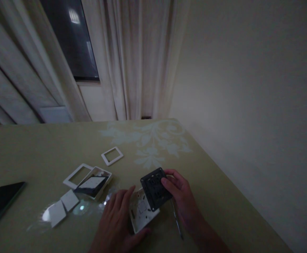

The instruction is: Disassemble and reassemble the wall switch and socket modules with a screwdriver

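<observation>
My left hand (116,219) is closed around the side of a white wall switch box (141,214), whose open inside faces up. In my right hand (181,193), the thumb and fingers grip a black square switch module (154,188), tilted above the box and hiding its upper right part. A thin metal screwdriver (177,219) sticks out below the right hand, its shaft pointing down toward the table. Its handle is hidden, apparently within the same hand.
Left of my hands, another white box (107,175) bears a black-and-white switch module (92,184), beside a white frame (68,181). Another frame (112,162) lies farther back. Two white square plates (57,213) lie nearer, with a dark flat device (2,200) at far left. A wall (248,123) borders the table's right side.
</observation>
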Available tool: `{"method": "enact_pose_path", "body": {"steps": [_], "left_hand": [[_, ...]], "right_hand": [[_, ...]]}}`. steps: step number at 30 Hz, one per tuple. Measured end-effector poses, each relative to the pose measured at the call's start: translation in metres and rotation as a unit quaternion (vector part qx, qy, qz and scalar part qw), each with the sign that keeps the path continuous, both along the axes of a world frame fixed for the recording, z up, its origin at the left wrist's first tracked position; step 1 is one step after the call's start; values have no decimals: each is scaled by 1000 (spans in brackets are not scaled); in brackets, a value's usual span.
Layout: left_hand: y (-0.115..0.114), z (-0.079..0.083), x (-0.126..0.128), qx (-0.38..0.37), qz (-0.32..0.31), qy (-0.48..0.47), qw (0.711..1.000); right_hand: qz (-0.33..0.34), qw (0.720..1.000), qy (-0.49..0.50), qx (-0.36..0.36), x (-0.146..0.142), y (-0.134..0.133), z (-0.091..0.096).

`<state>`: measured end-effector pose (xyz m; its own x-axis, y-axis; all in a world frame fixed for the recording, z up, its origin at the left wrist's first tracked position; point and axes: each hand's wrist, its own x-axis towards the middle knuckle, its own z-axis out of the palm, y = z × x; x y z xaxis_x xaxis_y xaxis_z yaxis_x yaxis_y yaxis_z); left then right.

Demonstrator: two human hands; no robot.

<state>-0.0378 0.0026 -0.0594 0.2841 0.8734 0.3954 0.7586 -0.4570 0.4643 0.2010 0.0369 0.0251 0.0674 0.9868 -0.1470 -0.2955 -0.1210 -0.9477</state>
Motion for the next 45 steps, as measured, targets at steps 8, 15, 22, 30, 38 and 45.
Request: {"method": "enact_pose_path", "body": {"steps": [8,15,22,30,38,45], "left_hand": [[4,23,-8,-156,-31,-73,985],[6,29,-12,-168,-138,-132,967],[2,28,-3,-194,-166,-138,957],[0,35,1,-216,-156,-133,955],[1,36,-1,-190,-157,-121,962],[-1,36,5,-170,-138,-102,970]], "right_hand": [[68,985,-145,63,10,2,-4],[155,931,-316,92,15,0,-2],[147,918,-354,107,-1,-7,-7],[176,918,-345,90,-1,-7,-8],[158,873,-428,171,2,-5,-7],[315,836,-429,133,27,-1,9]]}}
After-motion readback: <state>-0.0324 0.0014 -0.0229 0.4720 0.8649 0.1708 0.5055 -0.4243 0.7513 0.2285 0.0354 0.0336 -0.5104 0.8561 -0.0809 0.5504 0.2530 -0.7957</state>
